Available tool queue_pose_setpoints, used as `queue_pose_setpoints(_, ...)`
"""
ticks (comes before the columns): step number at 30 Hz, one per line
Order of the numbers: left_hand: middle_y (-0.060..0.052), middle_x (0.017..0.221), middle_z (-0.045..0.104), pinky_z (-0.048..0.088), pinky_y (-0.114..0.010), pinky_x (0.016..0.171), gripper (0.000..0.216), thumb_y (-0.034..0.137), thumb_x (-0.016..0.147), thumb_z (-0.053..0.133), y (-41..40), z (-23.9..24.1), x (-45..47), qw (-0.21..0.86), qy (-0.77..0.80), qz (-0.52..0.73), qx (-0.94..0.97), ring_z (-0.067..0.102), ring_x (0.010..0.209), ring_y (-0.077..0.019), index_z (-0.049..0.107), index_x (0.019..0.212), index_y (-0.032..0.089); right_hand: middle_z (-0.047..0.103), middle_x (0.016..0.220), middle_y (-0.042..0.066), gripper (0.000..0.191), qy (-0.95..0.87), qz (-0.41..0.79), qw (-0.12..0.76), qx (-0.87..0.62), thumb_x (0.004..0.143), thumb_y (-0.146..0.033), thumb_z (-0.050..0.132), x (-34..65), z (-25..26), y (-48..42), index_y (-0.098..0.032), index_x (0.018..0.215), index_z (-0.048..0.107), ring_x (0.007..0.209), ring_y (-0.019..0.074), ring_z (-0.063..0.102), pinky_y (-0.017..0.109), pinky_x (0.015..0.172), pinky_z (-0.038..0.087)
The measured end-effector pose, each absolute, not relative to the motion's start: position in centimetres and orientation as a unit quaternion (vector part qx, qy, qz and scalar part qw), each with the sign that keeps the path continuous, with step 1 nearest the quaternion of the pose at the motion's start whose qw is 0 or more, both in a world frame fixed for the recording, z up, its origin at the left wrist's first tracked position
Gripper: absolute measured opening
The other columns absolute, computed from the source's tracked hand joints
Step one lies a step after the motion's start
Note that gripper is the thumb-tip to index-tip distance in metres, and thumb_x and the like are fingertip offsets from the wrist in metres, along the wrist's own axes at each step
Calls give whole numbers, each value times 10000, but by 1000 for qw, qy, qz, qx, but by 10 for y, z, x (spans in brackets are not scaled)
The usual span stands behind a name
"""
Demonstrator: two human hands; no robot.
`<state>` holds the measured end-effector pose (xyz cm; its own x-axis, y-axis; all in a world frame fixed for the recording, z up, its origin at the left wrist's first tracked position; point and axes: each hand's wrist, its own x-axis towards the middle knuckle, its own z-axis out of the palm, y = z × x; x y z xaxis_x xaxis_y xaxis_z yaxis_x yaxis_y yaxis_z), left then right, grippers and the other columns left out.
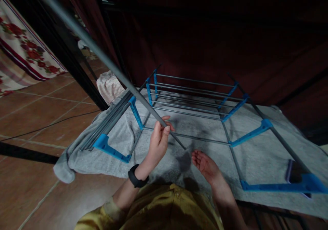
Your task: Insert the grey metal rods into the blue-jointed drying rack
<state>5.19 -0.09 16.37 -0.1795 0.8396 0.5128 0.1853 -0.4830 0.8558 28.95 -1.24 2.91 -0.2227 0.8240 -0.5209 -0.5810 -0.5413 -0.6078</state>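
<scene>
My left hand [159, 140], a black band on its wrist, is closed around a long grey metal tube [110, 64]. The tube slants from the upper left down to a thinner end just past my fingers. Close to that lower end, my right hand [205, 166] hovers with its palm up, fingers slightly curled and nothing in them. Beneath and beyond both hands lies a partly assembled drying rack [192, 139] of grey rods joined by blue plastic brackets [249, 134]. Several rods bridge its far part, and more lie bunched along its left side.
A grey blanket [143, 170] covers the bed under the rack. A dark phone-like object [294, 172] lies by the right front bracket. Black bed posts [74, 52] rise at the left, before dark red curtains [192, 49]. A cable [51, 124] crosses the tiled floor [28, 120].
</scene>
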Motion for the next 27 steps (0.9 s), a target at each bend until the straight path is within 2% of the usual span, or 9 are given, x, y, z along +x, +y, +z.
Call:
queue_pose_setpoints(4,-31,939,629,486,-284,804,338,343,1036,427,1,185,46,194,428,580,666,611,862,-147,509,1330,197,757,878,44,96,-129,732,505,-440,823,-179,652,299,32,-5,-202,879,727,776,136,700,243,732,586)
queue_pose_setpoints(9,-83,1089,655,506,-335,889,365,237,1031,404,-1,180,56,142,401,481,767,628,1020,-193,499,1382,225,749,872,38,112,-120,725,515,-441,825,-160,642,306,33,-3,-204,879,730,779,133,690,238,740,585)
queue_pose_setpoints(14,-81,1066,661,517,-354,900,417,157,1004,394,2,144,69,109,417,340,836,634,1008,-208,481,1405,232,748,890,35,111,-129,717,518,-448,830,-167,643,309,30,-5,-213,887,725,792,135,689,239,740,587)
queue_pose_setpoints(19,-79,1160,648,493,-383,973,570,21,900,440,7,97,75,89,452,228,858,613,1092,-217,459,1426,239,753,892,29,155,-124,702,529,-460,778,-125,668,313,25,-5,-214,895,720,790,144,696,254,730,596)
queue_pose_setpoints(22,-80,1154,657,476,-392,982,583,9,880,445,8,77,77,92,458,180,866,611,1093,-226,481,1418,230,762,932,25,176,-127,691,541,-462,757,-111,680,317,22,-6,-230,882,716,814,151,705,267,737,599)
queue_pose_setpoints(27,-89,1177,665,451,-401,1016,529,31,910,416,7,59,76,82,465,125,873,612,1097,-225,525,1390,224,770,950,41,162,-135,669,573,-454,738,-189,740,322,15,-8,-227,894,721,925,181,717,304,840,588)
